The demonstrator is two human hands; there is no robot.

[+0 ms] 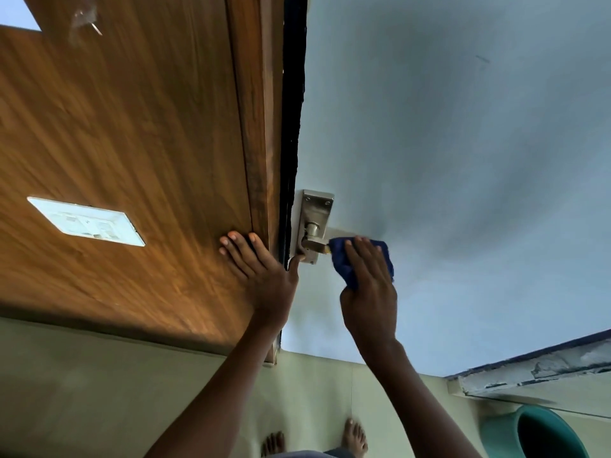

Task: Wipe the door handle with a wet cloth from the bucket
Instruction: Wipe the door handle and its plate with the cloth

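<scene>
A metal door handle (pixel 312 241) on a steel plate sits at the left edge of a pale blue door (pixel 446 160). My right hand (pixel 368 289) presses a dark blue cloth (pixel 347 262) around the lever's outer end, hiding that part. My left hand (pixel 261 269) lies flat, fingers spread, on the wooden panel (pixel 132 143) beside the door's edge, its thumb touching the bottom of the handle plate. A green bucket (pixel 542 434) stands on the floor at the lower right.
A white switch plate (pixel 86 221) is set in the wooden panel to the left. My bare feet (pixel 355 439) stand on the pale tiled floor. A chipped grey ledge (pixel 535 368) runs above the bucket.
</scene>
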